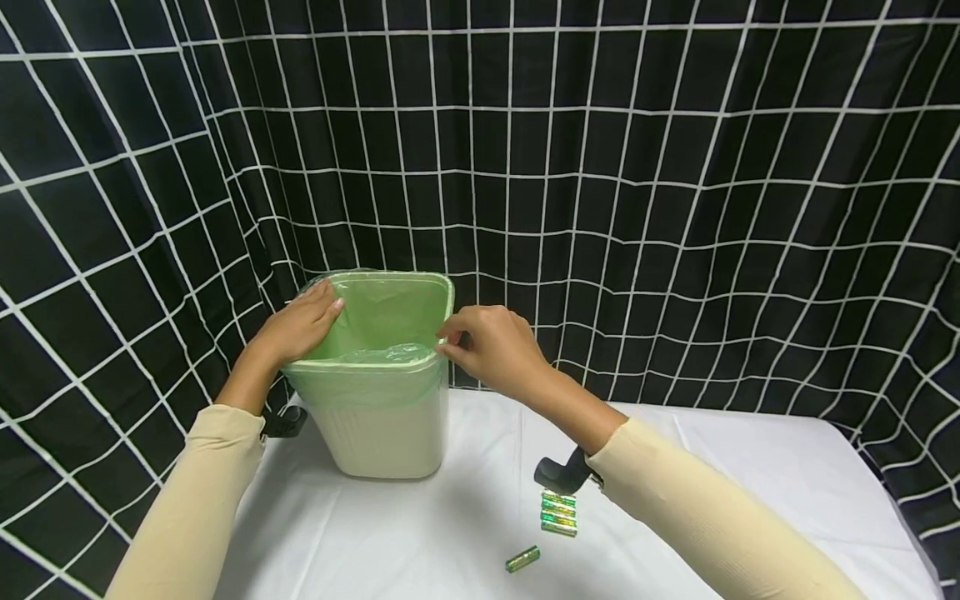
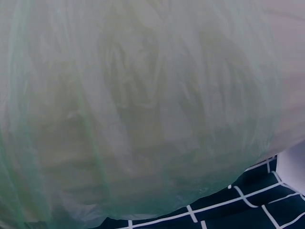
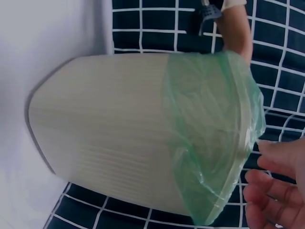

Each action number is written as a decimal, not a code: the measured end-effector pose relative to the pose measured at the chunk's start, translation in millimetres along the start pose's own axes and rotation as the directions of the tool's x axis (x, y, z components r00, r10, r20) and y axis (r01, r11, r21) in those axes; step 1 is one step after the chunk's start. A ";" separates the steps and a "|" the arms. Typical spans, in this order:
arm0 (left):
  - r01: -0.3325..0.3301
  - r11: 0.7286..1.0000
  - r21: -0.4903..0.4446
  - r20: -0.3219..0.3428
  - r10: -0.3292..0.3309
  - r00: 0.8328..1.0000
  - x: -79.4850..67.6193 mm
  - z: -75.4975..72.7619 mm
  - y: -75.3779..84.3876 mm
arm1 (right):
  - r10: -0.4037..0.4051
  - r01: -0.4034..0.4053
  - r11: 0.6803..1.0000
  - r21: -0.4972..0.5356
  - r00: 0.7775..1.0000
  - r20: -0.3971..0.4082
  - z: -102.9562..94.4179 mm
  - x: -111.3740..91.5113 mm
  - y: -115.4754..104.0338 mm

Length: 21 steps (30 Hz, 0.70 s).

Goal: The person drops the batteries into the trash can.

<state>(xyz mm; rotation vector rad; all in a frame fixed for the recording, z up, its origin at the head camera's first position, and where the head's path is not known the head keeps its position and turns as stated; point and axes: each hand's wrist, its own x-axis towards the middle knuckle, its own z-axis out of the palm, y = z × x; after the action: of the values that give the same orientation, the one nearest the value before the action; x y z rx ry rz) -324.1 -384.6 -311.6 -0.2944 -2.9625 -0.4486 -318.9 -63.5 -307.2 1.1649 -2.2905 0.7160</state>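
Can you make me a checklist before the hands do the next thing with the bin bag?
1. Trash bin upright on the white tablecloth: ok.
2. Green bin liner folded over the rim: ok.
3. Liner smooth outside: not ok, it is wrinkled.
4. Left hand resting on the bin's left side at the rim: ok.
5. Right hand pinching the liner: cannot tell; its fingers are at the edge.
6. Batteries all together: not ok, one lies apart.
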 end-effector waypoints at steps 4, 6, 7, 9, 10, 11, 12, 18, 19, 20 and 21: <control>-0.005 1.000 0.003 0.006 0.005 1.000 -0.4 -0.7 1.3 | 0.006 -0.006 1.000 0.027 1.000 -0.013 -1.7 -16.2 1.7; -0.005 1.000 0.001 0.006 0.005 1.000 -0.8 -0.7 2.0 | 0.004 -0.004 1.000 0.029 1.000 -0.019 -1.9 -24.4 2.8; -0.004 1.000 -0.001 0.006 0.004 1.000 -1.1 -0.9 2.5 | 0.003 -0.002 0.999 0.032 1.000 -0.020 -1.5 -28.6 3.4; -0.001 1.000 0.001 0.005 0.001 1.000 -1.8 -1.3 2.9 | 0.002 -0.002 0.999 0.038 1.000 -0.018 -0.9 -36.6 4.2; 0.001 1.000 0.000 0.006 -0.001 1.000 -2.0 -1.6 2.9 | 0.001 -0.001 0.999 0.042 1.000 -0.017 -0.5 -40.6 4.5; 0.004 1.000 0.000 0.007 -0.004 1.000 -2.2 -1.7 3.2 | 0.002 -0.002 0.999 0.044 1.000 -0.016 -0.1 -44.6 4.8; 0.004 1.000 0.000 0.007 -0.004 1.000 -2.2 -1.4 3.5 | 0.006 -0.006 0.999 0.048 1.000 -0.016 0.5 -48.6 5.0; 0.002 1.000 0.000 0.008 -0.002 1.000 -1.8 -1.0 5.3 | 0.014 -0.013 0.997 0.071 1.000 -0.008 3.9 -73.1 5.5; 0.001 1.000 0.001 0.009 -0.001 1.000 -1.9 -1.1 5.5 | 0.013 -0.013 0.997 0.074 1.000 -0.002 4.7 -77.1 5.6; 0.001 1.000 0.001 0.009 -0.001 1.000 -1.8 -1.1 5.8 | 0.013 -0.013 0.997 0.076 1.000 0.004 5.8 -81.0 6.1; 0.000 1.000 0.002 0.007 0.000 1.000 -1.5 -0.9 6.0 | 0.017 -0.017 0.997 0.079 1.000 0.010 6.4 -84.9 6.1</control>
<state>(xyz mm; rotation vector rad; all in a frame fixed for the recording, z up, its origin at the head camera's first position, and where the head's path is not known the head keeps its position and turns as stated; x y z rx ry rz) -321.3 -379.5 -309.3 -0.2970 -2.9699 -0.4456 -280.2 -14.7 -365.6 1.1877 -2.3009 0.8160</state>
